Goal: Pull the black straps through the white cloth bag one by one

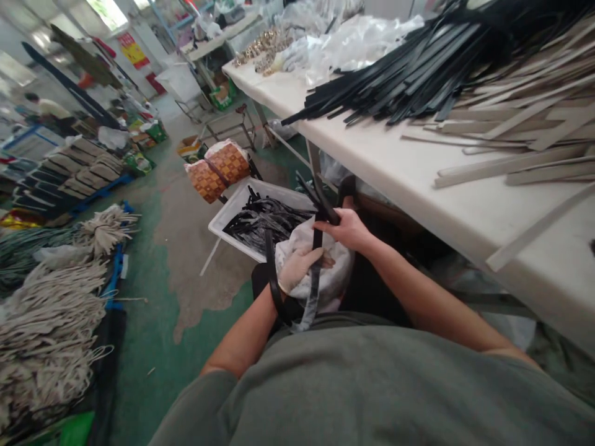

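A seated person in a grey-green shirt, seen from above, works black strips over their lap. The right hand (348,230) is closed around a small bundle of black strips (320,201), whose long axis slants; the free ends point up and left, away from the body. One long strip (314,285) runs down from the right hand towards the person's waist, nearly upright in view, its lower part pale and shiny. The left hand (297,271), in a pale covering, is closed on this strip, its thumb across it. Another dark strip (274,285) curves beside the left wrist.

Below the hands, a white cloth (343,266) covers part of the lap. Just beyond is a white bin (215,224) of black strips; to the right, a pale worktop (372,152) bears more strips, cut off by the frame's edge.

The right fingers hide the middle of the bundle, so its strips cannot be counted. Blur softens the bundle's tips, and where the wrist strip's lower end goes is unclear.
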`<act>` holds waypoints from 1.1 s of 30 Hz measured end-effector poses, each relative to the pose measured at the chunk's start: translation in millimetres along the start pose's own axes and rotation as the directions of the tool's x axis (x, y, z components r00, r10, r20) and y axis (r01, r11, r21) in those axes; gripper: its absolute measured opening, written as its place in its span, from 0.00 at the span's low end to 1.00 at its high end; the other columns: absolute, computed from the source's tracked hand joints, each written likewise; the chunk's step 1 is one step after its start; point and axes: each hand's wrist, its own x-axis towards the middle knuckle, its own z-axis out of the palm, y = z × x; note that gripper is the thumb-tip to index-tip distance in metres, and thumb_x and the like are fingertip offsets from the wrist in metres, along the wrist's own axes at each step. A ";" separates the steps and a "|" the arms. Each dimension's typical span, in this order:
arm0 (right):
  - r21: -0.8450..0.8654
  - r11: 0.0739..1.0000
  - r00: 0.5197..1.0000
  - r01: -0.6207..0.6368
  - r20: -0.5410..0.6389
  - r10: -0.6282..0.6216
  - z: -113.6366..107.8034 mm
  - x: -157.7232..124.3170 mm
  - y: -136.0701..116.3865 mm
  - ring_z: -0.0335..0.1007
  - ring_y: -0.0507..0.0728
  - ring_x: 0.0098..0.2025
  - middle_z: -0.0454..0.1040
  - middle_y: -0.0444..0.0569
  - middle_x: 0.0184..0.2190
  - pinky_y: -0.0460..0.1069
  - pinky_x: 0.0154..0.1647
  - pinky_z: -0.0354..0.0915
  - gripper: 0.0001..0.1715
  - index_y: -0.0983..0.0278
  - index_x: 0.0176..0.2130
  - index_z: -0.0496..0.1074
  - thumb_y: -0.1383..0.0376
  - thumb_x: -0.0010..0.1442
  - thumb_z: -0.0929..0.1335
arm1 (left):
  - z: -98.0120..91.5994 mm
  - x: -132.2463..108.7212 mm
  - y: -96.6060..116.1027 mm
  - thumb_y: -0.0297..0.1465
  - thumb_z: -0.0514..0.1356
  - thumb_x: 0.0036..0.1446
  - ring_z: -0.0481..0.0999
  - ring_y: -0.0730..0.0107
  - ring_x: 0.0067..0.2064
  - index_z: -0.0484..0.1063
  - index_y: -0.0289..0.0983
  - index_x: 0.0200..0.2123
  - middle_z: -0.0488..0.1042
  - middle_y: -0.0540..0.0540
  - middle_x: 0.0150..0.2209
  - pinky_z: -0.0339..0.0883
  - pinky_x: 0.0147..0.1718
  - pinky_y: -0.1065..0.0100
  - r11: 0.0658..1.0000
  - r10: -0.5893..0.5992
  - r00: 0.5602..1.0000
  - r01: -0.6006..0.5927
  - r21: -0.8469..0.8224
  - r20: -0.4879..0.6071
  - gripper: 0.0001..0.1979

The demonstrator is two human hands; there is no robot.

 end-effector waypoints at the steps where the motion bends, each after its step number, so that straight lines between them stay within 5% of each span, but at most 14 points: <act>1: 0.022 1.000 0.999 0.001 -0.049 0.000 -2.8 0.7 -0.3 0.52 0.46 0.16 0.62 0.38 0.15 0.44 0.17 0.49 0.18 0.66 0.25 0.72 0.54 0.47 0.74 | -1.7 -5.4 -4.2 0.46 0.63 0.54 0.76 0.61 0.37 0.77 0.34 0.28 0.78 0.41 0.32 0.67 0.45 0.62 0.998 0.001 1.000 -0.001 0.067 -0.011 0.18; 4: 0.095 0.995 0.992 0.019 -0.128 -0.006 -13.8 0.4 -0.7 0.51 0.46 0.16 0.62 0.38 0.15 0.45 0.17 0.49 0.18 0.68 0.29 0.75 0.54 0.50 0.72 | -13.3 -28.4 -24.5 0.44 0.63 0.55 0.75 0.60 0.44 0.79 0.34 0.32 0.78 0.41 0.36 0.63 0.51 0.63 0.985 -0.095 0.995 0.096 0.140 -0.015 0.17; 8: 0.116 0.993 0.981 0.016 -0.195 0.007 -27.8 -0.3 6.2 0.51 0.46 0.15 0.60 0.37 0.12 0.45 0.17 0.49 0.17 0.69 0.30 0.77 0.55 0.51 0.72 | -34.4 -75.4 -58.8 0.50 0.62 0.53 0.73 0.55 0.52 0.74 0.39 0.50 0.74 0.38 0.51 0.64 0.51 0.59 0.950 -0.268 0.960 0.277 -0.142 0.074 0.27; 11: 0.106 0.994 0.965 0.003 -0.261 0.025 -36.5 -0.8 15.8 0.51 0.47 0.15 0.61 0.38 0.13 0.45 0.17 0.48 0.15 0.69 0.31 0.77 0.57 0.52 0.72 | -51.4 -119.2 -69.1 0.44 0.70 0.46 0.69 0.54 0.56 0.65 0.41 0.61 0.70 0.37 0.56 0.60 0.55 0.59 0.929 -0.287 0.944 0.316 -0.192 0.163 0.39; 15: 0.060 0.998 0.934 -0.028 -0.354 0.047 -48.9 -4.0 26.7 0.52 0.47 0.15 0.60 0.37 0.12 0.46 0.18 0.51 0.10 0.67 0.29 0.75 0.62 0.54 0.71 | -83.6 -167.5 -60.9 0.34 0.72 0.44 0.74 0.62 0.46 0.52 0.44 0.68 0.75 0.42 0.45 0.64 0.49 0.61 0.917 -0.383 0.908 0.396 -0.054 0.169 0.50; 19: 0.000 0.992 0.882 -0.128 -0.457 0.114 -60.8 -10.2 37.6 0.52 0.47 0.15 0.60 0.37 0.11 0.47 0.19 0.51 0.14 0.63 0.22 0.68 0.64 0.53 0.72 | -125.4 -187.1 -51.0 0.34 0.69 0.47 0.71 0.72 0.28 0.61 0.45 0.64 0.70 0.54 0.25 0.64 0.34 0.70 0.854 -0.514 0.849 0.494 0.162 0.119 0.40; 23: -0.034 0.988 0.881 -0.153 -0.459 0.120 -66.9 -17.0 47.0 0.53 0.48 0.16 0.61 0.39 0.11 0.48 0.21 0.52 0.14 0.63 0.21 0.69 0.62 0.53 0.72 | -167.2 -170.3 -36.3 0.38 0.64 0.52 0.68 0.72 0.27 0.60 0.35 0.64 0.70 0.51 0.25 0.62 0.29 0.71 0.842 -0.409 0.896 0.443 0.308 -0.172 0.37; 26: -0.016 0.991 0.892 -0.135 -0.438 0.114 -65.3 -15.6 46.3 0.53 0.49 0.16 0.61 0.40 0.12 0.48 0.21 0.52 0.11 0.64 0.23 0.73 0.61 0.53 0.72 | -202.4 -131.3 -7.7 0.36 0.61 0.51 0.68 0.70 0.28 0.65 0.32 0.61 0.73 0.49 0.28 0.63 0.30 0.70 0.679 -0.149 0.886 0.415 0.605 -0.439 0.34; 29: 0.039 0.995 0.889 -0.088 -0.447 0.096 -55.0 1.4 42.2 0.52 0.48 0.16 0.63 0.41 0.13 0.47 0.19 0.51 0.10 0.65 0.25 0.76 0.61 0.51 0.73 | -240.8 -77.8 41.7 0.32 0.58 0.52 0.73 0.67 0.35 0.71 0.34 0.57 0.77 0.48 0.32 0.66 0.39 0.69 0.482 0.137 0.856 0.382 0.789 -0.498 0.27; 33: 0.109 0.991 0.913 -0.074 -0.393 0.111 -25.9 45.9 43.2 0.53 0.48 0.16 0.73 0.46 0.20 0.45 0.16 0.51 0.14 0.65 0.28 0.76 0.56 0.49 0.73 | -279.4 -5.5 113.1 0.28 0.58 0.54 0.74 0.64 0.44 0.73 0.34 0.54 0.79 0.44 0.43 0.63 0.47 0.68 0.311 0.346 0.769 0.448 0.839 -0.538 0.22</act>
